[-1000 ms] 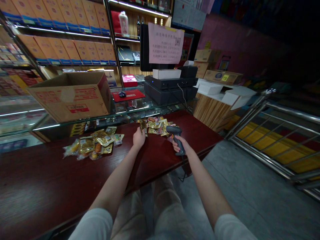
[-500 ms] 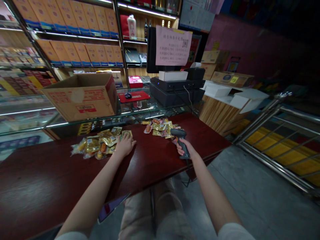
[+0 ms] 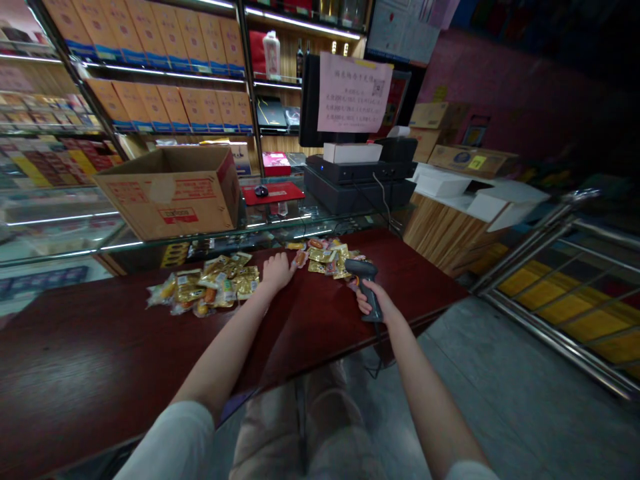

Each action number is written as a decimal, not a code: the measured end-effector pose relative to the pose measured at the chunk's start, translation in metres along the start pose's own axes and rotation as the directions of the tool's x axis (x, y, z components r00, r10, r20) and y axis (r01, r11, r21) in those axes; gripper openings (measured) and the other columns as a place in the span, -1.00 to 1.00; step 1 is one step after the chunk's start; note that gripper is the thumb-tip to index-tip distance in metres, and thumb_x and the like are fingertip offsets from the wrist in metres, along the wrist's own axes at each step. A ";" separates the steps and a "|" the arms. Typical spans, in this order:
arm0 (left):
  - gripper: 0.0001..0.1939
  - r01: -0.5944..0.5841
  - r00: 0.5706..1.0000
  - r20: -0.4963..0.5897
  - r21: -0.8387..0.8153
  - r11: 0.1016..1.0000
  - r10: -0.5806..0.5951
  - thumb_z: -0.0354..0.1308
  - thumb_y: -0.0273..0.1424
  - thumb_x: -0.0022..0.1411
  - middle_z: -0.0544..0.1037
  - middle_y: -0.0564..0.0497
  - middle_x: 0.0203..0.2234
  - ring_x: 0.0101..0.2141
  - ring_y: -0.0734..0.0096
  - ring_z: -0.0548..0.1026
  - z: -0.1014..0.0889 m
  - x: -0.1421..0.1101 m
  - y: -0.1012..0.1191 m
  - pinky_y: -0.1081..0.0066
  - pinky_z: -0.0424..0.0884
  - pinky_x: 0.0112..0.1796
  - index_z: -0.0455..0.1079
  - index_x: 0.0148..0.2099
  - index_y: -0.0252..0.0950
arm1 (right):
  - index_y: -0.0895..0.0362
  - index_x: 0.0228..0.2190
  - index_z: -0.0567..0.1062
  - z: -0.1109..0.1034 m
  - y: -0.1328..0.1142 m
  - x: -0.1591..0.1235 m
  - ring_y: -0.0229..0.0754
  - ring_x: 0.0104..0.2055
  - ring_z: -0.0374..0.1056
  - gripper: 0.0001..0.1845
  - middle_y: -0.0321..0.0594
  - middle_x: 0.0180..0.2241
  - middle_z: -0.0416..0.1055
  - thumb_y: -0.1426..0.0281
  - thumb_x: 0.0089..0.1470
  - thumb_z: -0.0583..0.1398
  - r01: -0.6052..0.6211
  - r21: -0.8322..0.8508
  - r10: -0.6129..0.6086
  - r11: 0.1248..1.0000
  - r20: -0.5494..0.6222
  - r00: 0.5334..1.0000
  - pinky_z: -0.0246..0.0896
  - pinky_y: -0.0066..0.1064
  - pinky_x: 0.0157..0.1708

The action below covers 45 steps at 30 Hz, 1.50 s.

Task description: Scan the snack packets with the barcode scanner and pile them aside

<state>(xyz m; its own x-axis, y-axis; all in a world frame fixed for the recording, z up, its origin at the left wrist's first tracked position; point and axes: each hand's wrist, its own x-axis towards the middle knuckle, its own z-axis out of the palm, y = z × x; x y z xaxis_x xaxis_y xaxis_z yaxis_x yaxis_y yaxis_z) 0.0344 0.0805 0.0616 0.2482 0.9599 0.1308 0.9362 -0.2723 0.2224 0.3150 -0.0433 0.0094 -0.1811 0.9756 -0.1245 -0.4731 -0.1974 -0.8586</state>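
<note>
Head view: the left hand (image 3: 277,273), open with fingers apart, now lies flat on the counter between the two heaps, having moved off the left heap it pressed a moment ago. The right hand (image 3: 373,300) stays clamped around a pistol-grip barcode scanner (image 3: 364,280), close to the right heap of snack packets (image 3: 330,261). The left heap of snack packets (image 3: 205,285) sits on the dark red counter (image 3: 100,333), with a glass display case (image 3: 65,227) and a cardboard box (image 3: 170,193) beyond.
</note>
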 end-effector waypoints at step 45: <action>-0.64 0.101 0.975 0.039 -0.955 0.278 -0.218 -0.09 -0.43 0.29 0.58 -0.20 -0.15 -0.22 0.28 0.56 0.028 -0.012 -0.040 0.19 0.47 -0.08 0.45 -0.01 -0.40 | 0.08 -0.22 0.31 0.075 0.036 0.010 -0.40 -0.80 0.00 -0.56 -0.55 -0.69 0.23 0.07 0.00 0.28 -0.065 0.007 0.064 0.998 0.137 0.989 -0.03 -0.54 -0.80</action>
<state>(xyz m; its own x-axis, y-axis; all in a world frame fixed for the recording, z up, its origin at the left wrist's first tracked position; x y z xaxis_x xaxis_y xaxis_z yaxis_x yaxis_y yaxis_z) 0.0003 0.0814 0.0242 0.0472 0.9980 0.0410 0.0472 -0.0432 0.9979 0.2315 -0.0475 0.0141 -0.3269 0.9386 -0.1100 -0.4660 -0.2613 -0.8453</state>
